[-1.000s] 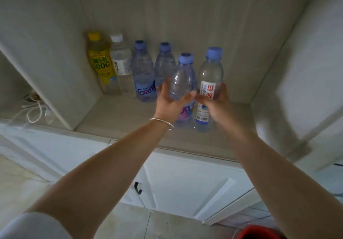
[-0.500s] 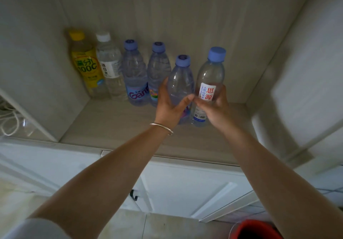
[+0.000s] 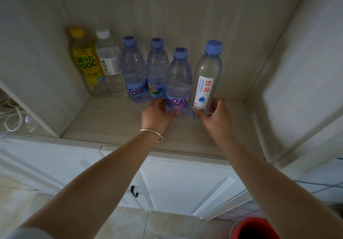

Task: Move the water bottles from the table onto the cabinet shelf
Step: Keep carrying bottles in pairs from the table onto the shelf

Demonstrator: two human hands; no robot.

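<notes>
Several bottles stand in a row on the pale wooden cabinet shelf (image 3: 115, 123). My left hand (image 3: 157, 115) grips the base of a clear Ganten bottle (image 3: 179, 79) with a blue cap. My right hand (image 3: 216, 115) holds the base of a taller clear bottle (image 3: 208, 73) with a white label and red characters. Both bottles stand upright on the shelf, side by side. To their left stand two more blue-capped bottles (image 3: 134, 68) (image 3: 157, 66), a white-capped clear bottle (image 3: 109, 62) and a yellow drink bottle (image 3: 86, 60).
The shelf compartment has wooden walls left, back and right, with bare shelf in front of the bottles. White cabinet doors (image 3: 185, 183) with a black handle (image 3: 134, 192) lie below. A red bucket (image 3: 256, 228) sits on the floor at bottom right. White cords (image 3: 11, 116) lie in the left compartment.
Both hands have slid down from the middle of their bottles to the bases. The two bottles now stand on the shelf in line with the row.
</notes>
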